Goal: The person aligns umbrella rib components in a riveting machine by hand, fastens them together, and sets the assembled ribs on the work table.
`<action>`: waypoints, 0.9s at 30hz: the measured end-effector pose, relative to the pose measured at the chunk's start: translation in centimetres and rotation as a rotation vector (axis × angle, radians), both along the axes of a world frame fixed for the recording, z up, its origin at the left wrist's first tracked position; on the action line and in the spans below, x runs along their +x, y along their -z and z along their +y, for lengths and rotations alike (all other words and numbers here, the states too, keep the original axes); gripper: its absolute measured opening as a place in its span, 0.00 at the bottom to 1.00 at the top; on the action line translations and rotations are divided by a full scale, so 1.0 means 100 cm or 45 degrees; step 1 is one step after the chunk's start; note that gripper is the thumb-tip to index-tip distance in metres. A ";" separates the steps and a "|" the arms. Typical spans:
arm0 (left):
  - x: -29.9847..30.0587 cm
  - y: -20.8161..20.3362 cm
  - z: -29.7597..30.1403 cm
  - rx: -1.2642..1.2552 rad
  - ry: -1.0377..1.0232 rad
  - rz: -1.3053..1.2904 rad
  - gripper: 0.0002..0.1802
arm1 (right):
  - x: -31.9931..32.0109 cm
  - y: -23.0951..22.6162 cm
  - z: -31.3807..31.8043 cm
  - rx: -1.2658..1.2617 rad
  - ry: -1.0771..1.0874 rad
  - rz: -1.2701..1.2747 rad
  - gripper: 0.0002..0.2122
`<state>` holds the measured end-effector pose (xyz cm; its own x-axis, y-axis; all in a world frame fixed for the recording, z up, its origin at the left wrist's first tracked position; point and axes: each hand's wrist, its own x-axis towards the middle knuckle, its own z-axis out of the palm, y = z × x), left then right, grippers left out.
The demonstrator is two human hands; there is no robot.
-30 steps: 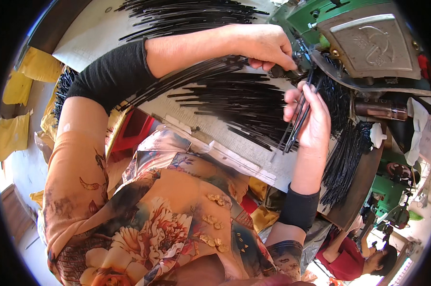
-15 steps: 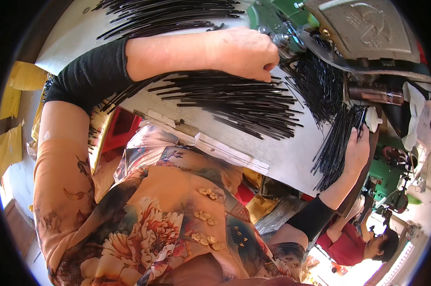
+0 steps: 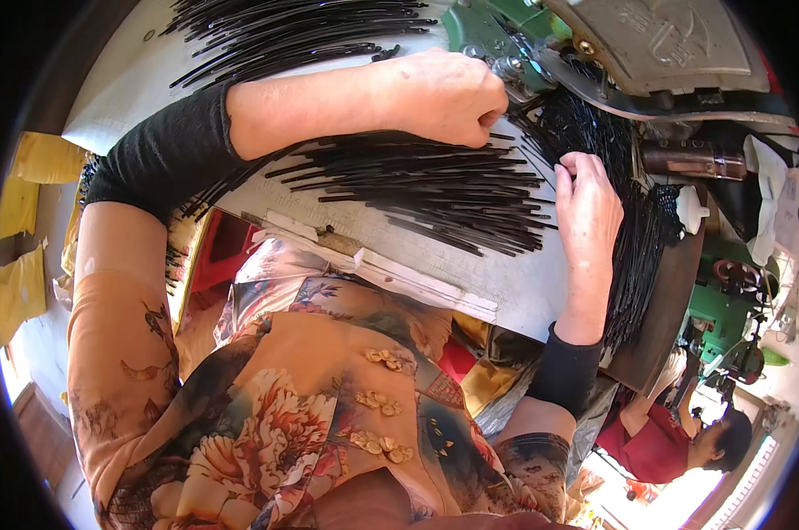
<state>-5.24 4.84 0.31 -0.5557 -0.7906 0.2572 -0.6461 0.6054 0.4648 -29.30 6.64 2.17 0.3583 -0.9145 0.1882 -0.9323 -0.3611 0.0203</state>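
Note:
My left hand [image 3: 457, 95] is curled into a closed fist beside the green machine base; what its fingers hold, if anything, is hidden. Below its forearm, a loose bundle of thin black strips [image 3: 435, 190] lies on the white tabletop [image 3: 514, 287]. My right hand [image 3: 587, 216] has its fingertips pinched together just right of that bundle. Thin dark strips show near the fingertips, but whether they are gripped cannot be made out. To its right, a dense heap of black strips [image 3: 634, 274] runs along the table's edge.
Another pile of black strips [image 3: 293, 35] lies at the far side. A green machine base [image 3: 483, 35] with a grey metal housing [image 3: 669, 44] stands at the far right. A brown cylinder [image 3: 691, 161] sits below it. A person in red [image 3: 651, 442] works at the lower right.
My right hand has moved left and away from me, from the heap at the right edge to beside the middle bundle. My left hand stays closed in nearly the same place.

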 end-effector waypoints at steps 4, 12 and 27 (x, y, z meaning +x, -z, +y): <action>0.007 0.000 -0.006 0.013 0.058 0.201 0.06 | 0.006 0.000 -0.002 0.015 0.010 -0.036 0.05; 0.016 -0.005 -0.013 0.419 0.076 0.267 0.12 | 0.021 -0.002 -0.001 0.011 0.012 -0.333 0.03; 0.031 -0.003 -0.018 0.785 -0.032 0.592 0.14 | 0.060 0.005 -0.012 0.628 -0.056 -1.307 0.07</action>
<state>-2.13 3.00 0.60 -0.4783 -0.8776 -0.0312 -0.3122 0.1368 0.9401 -23.34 5.47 1.62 0.2763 -0.9605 0.0343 -0.4133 -0.1510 -0.8980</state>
